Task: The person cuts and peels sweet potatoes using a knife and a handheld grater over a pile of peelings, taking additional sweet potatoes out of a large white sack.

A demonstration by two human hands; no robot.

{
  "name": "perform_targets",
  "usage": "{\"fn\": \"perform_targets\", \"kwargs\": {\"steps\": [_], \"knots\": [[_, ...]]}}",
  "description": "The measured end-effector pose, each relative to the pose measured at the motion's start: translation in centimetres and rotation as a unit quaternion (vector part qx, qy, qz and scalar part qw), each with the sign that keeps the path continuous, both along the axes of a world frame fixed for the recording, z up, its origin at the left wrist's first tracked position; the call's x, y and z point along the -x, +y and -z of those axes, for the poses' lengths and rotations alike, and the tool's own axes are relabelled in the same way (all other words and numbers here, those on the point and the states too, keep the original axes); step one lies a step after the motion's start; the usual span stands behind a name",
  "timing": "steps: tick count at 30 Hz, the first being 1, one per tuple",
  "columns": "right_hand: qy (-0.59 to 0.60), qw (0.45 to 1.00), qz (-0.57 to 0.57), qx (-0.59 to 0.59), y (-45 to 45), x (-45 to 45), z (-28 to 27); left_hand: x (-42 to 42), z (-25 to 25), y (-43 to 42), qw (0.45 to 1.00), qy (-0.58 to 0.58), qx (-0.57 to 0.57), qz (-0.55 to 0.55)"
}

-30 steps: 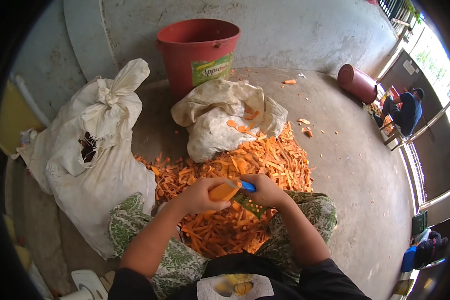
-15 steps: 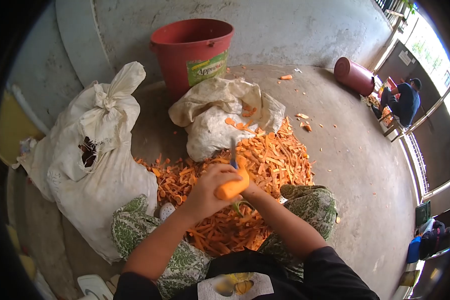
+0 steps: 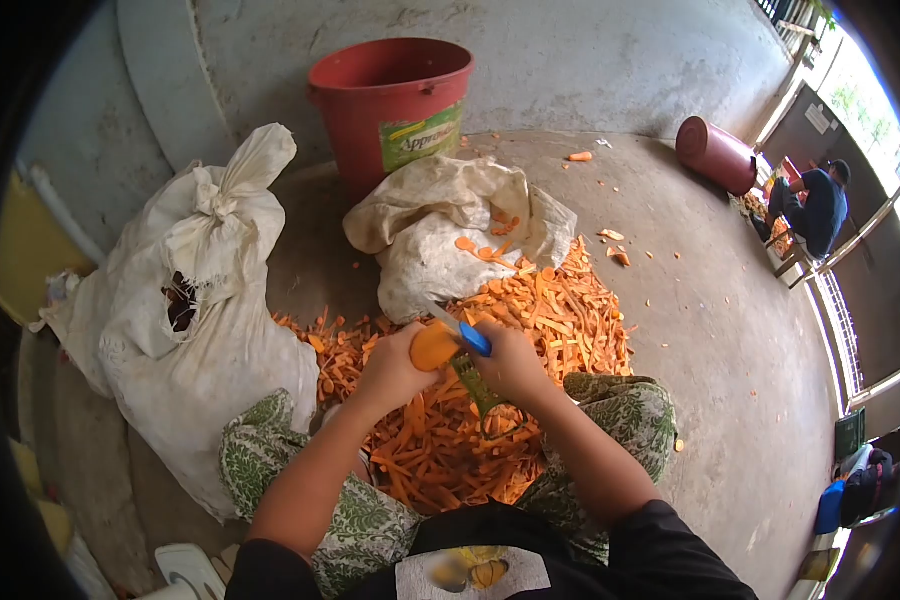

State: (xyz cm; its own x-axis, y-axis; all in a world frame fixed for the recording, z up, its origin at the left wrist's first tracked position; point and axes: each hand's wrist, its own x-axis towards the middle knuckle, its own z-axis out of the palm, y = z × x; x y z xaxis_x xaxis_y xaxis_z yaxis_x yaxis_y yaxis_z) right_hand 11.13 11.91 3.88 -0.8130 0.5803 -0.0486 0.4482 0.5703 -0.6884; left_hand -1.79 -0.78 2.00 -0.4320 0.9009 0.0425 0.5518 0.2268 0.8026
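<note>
My left hand (image 3: pixel 392 372) is wrapped round an orange carrot (image 3: pixel 434 346), its blunt end facing up. In my right hand (image 3: pixel 513 366) is a knife with a blue handle (image 3: pixel 475 339); its blade points up and left, beside the carrot. A green peeler-like tool (image 3: pixel 478 388) hangs below the same hand, partly hidden by it. Both hands are close together over a large heap of orange peelings (image 3: pixel 570 318) between my knees. A crumpled white sack (image 3: pixel 425 255) lies at the back of the heap, with a few orange slices on it.
A tied white sack (image 3: pixel 210 370) stands at the left. Behind the heap is a red tub (image 3: pixel 355 125) against the wall. A dark red barrel (image 3: pixel 715 157) lies on its side at the back right, near a seated person (image 3: pixel 820 212). Scraps dot the floor.
The carrot has turned in my left hand and shifted slightly up and left. The knife blade now slants left, and my right hand, earlier mostly hidden behind the carrot, shows again.
</note>
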Motion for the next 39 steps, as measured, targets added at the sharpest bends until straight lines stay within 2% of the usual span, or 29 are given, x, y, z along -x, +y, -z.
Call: {"fn": "perform_targets", "kwargs": {"steps": [2, 6, 11, 15, 23, 24, 25, 26, 27, 30, 31, 33, 35, 38, 39], "knots": [[-0.008, 1.000, -0.002, 0.012, -0.2, -0.5, 0.1, 0.3, 0.0, 0.3, 0.997, -0.005, -0.049, -0.052], [-0.025, 0.999, -0.020, 0.008, -0.8, -0.8, 0.0, 0.5, -0.6, 0.5, 0.997, -0.034, -0.052, -0.049], [-0.028, 0.999, -0.027, 0.030, -0.7, -1.1, 0.1, 0.4, -0.7, 0.6, 0.997, -0.002, -0.049, -0.053], [-0.041, 0.998, -0.031, 0.039, -0.2, -1.4, 0.5, 0.5, -0.3, 0.7, 0.998, 0.013, -0.046, -0.035], [-0.085, 0.996, -0.017, 0.026, 1.1, -0.9, 3.1, 0.1, -1.0, 0.2, 0.987, 0.063, -0.147, 0.000], [-0.099, 0.991, 0.022, 0.090, 1.4, -0.7, 3.5, -0.2, -1.3, 0.1, 0.987, 0.063, -0.148, -0.003], [-0.110, 0.980, 0.062, 0.154, 1.8, -0.4, 4.2, -0.6, -1.9, -0.3, 0.970, 0.119, -0.203, 0.061], [-0.183, 0.972, 0.087, 0.117, 3.4, -0.2, 6.1, -1.0, -2.4, -0.6, 0.942, 0.177, -0.254, 0.130], [-0.254, 0.957, 0.115, 0.082, 4.9, -0.2, 8.3, -1.5, -2.8, -0.8, 0.942, 0.178, -0.250, 0.139], [-0.248, 0.962, 0.099, 0.054, 5.4, -0.4, 8.6, -2.4, -2.9, -1.3, 0.969, -0.007, -0.239, 0.062], [-0.244, 0.965, 0.090, 0.044, 5.4, -0.3, 8.3, -2.0, -3.0, -1.4, 0.969, -0.005, -0.241, 0.058], [-0.226, 0.965, 0.118, 0.068, 5.6, -0.9, 7.8, -1.2, -3.4, -1.9, 0.979, -0.074, -0.189, 0.034], [-0.187, 0.972, 0.133, -0.057, 6.1, -1.1, 6.0, -1.0, -3.1, -1.9, 0.980, -0.074, -0.176, 0.049], [-0.124, 0.973, 0.177, -0.077, 6.8, -1.2, 4.1, -1.4, -2.0, -1.8, 0.977, -0.055, -0.202, 0.044], [-0.093, 0.974, 0.189, -0.080, 7.0, -1.2, 3.4, -1.2, -1.2, -1.9, 0.986, -0.135, -0.087, 0.052]]}}
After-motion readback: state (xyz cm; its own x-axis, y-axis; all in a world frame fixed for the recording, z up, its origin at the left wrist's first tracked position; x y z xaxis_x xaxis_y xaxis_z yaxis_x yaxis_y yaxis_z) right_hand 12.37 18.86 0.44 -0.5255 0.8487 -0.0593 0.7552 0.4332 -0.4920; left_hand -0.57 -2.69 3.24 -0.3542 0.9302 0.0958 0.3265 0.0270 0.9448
